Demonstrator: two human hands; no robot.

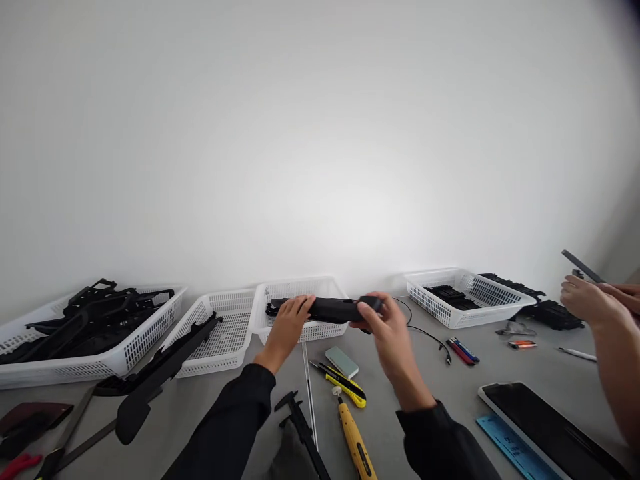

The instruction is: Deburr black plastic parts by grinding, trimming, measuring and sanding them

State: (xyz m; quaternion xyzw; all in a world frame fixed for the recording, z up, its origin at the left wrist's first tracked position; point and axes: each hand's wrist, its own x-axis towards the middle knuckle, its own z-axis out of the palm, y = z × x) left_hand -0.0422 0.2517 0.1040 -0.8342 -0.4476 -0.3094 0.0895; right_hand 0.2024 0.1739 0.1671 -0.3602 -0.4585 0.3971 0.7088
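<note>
Both my hands hold a long black plastic part (333, 309) level above the table, in front of a small white basket (280, 291). My left hand (287, 327) is closed over its left end. My right hand (387, 330) grips its right end with fingers curled round it. Black sleeves cover both my arms. Under my hands lie a pale green block (342, 362), a yellow utility knife (345, 385) and a yellow-handled tool (354, 440).
White baskets line the wall: one full of black parts (75, 327), one (227, 333) with a long black piece (160, 373) leaning out, one at the right (467, 297). Calipers (300, 420), pens (463, 350), a dark panel (550, 427). Another person's hands (595, 300) hold a thin strip at right.
</note>
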